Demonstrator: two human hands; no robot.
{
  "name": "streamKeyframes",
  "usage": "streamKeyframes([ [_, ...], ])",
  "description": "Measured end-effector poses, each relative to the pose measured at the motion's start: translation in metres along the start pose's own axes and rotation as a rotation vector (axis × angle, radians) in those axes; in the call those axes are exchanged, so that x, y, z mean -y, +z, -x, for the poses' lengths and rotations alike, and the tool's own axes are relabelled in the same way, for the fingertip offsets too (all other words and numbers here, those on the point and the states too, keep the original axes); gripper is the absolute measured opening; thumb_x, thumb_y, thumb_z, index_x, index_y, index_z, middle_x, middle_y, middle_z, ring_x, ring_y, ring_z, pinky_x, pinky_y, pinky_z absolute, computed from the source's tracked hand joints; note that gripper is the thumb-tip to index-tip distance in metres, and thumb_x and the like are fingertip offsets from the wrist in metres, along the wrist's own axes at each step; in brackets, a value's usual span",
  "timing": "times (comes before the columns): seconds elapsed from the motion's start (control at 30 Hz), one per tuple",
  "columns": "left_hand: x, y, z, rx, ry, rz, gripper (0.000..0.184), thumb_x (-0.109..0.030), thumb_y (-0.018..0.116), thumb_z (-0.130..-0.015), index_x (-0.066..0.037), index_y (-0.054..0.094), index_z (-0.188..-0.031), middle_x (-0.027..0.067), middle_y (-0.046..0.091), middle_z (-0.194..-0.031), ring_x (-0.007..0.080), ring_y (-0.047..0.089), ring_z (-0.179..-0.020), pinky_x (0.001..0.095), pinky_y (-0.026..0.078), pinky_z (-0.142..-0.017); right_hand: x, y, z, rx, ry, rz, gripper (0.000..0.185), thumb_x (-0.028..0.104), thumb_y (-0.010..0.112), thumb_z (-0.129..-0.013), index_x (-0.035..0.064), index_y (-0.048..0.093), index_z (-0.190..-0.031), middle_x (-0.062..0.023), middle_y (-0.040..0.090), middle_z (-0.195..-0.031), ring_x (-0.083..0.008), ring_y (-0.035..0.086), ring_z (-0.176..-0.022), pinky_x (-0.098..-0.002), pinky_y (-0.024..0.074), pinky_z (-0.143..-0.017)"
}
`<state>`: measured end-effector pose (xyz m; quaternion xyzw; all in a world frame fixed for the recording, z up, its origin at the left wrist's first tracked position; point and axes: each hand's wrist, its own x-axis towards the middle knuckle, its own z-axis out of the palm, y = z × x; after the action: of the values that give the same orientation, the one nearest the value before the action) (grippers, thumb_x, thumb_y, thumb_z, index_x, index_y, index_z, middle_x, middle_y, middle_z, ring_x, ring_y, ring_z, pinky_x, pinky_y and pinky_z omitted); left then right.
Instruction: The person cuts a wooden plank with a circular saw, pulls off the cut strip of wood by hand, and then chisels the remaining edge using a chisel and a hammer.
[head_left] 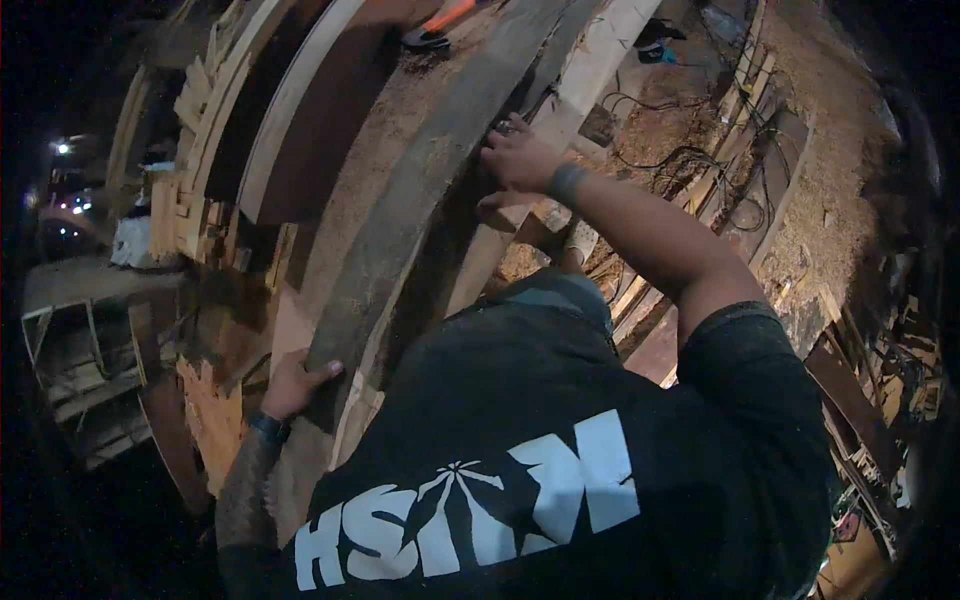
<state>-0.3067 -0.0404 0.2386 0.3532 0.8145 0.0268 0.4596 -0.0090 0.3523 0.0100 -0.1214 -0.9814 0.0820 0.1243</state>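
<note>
A long, weathered grey wooden plank [385, 225] runs diagonally in front of me, from beside my left forearm up to the top of the view. My left hand [293, 385] grips its near end, with the thumb over the upper face and the other fingers mostly hidden. Farther up, my right hand [520, 158] holds the plank's right edge, fingertips on top and thumb lower against the shadowed side. Beyond those fingertips lies a paler timber [600, 70].
Curved wooden pieces [285, 110] stand at the upper left. An orange-handled tool [447, 18] lies on sawdust at the top. Dark cables [690, 155] trail among boards on the right. Scrap wood [880, 370] is heaped at the far right, and a wooden frame [85, 360] is at lower left.
</note>
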Motion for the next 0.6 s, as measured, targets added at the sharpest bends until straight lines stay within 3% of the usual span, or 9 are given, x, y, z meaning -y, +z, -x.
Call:
streamKeyframes([
  [0.07, -0.005, -0.002, 0.001, 0.027, -0.113, 0.07, 0.055, -0.042, 0.083, -0.087, 0.006, 0.073, -0.113, 0.0201, 0.078, -0.099, 0.0262, 0.074, -0.09, 0.0398, 0.055, -0.085, 0.006, 0.015, 0.0, 0.069, 0.012, -0.015, 0.086, 0.081, 0.06, -0.081, 0.0007, 0.067, -0.111, -0.0201, 0.065, -0.113, -0.0358, 0.066, -0.112, -0.0654, 0.0247, -0.121],
  [0.2, -0.043, 0.0, 0.015, -0.026, -0.141, -0.12, 0.061, -0.044, 0.084, -0.084, 0.007, 0.072, -0.116, 0.0203, 0.077, -0.101, 0.0297, 0.074, -0.093, 0.0403, 0.055, -0.088, 0.03, 0.021, 0.002, 0.124, 0.009, -0.051, 0.082, 0.078, 0.06, -0.084, 0.0026, 0.068, -0.115, -0.0171, 0.066, -0.122, -0.0346, 0.063, -0.121, -0.0662, 0.0175, -0.123],
  [0.23, -0.038, 0.005, 0.017, -0.029, -0.12, -0.091, 0.062, -0.044, 0.085, -0.083, 0.006, 0.072, -0.117, 0.0203, 0.077, -0.101, 0.0302, 0.074, -0.094, 0.0405, 0.055, -0.088, 0.038, -0.006, 0.0, 0.311, -0.008, 0.067, 0.07, 0.069, 0.054, -0.092, 0.0134, 0.065, -0.132, -0.0116, 0.064, -0.133, -0.0294, 0.056, -0.134, -0.0647, 0.0149, -0.124],
  [0.37, 0.002, 0.033, 0.012, -0.148, 0.047, -0.067, 0.068, -0.047, 0.088, -0.079, 0.004, 0.07, -0.12, 0.0218, 0.076, -0.106, 0.0326, 0.074, -0.098, 0.0427, 0.055, -0.09, 0.045, -0.025, 0.042, -0.163, 0.16, -0.14, 0.059, 0.05, 0.072, -0.089, 0.0123, 0.061, -0.133, -0.0121, 0.058, -0.143, -0.0346, 0.052, -0.137, -0.0497, 0.0284, -0.122],
  [0.5, -0.007, 0.034, 0.014, -0.177, -0.038, -0.029, 0.068, -0.047, 0.089, -0.076, 0.003, 0.07, -0.119, 0.0241, 0.074, -0.11, 0.0354, 0.072, -0.104, 0.0443, 0.055, -0.092, 0.046, -0.064, 0.089, -0.035, 0.36, -0.309, 0.063, 0.028, 0.081, -0.086, 0.012, 0.057, -0.142, -0.0146, 0.055, -0.145, -0.0367, 0.053, -0.134, -0.0512, 0.0431, -0.111],
  [0.6, -0.004, 0.039, 0.023, -0.209, -0.063, -0.049, 0.065, -0.046, 0.089, -0.075, 0.002, 0.07, -0.115, 0.0235, 0.073, -0.103, 0.037, 0.072, -0.098, 0.045, 0.055, -0.086, 0.048, -0.116, 0.075, -0.001, 0.458, -0.276, 0.063, 0.024, 0.082, -0.086, 0.0096, 0.057, -0.141, -0.0175, 0.055, -0.141, -0.0391, 0.055, -0.128, -0.0492, 0.0467, -0.106],
])
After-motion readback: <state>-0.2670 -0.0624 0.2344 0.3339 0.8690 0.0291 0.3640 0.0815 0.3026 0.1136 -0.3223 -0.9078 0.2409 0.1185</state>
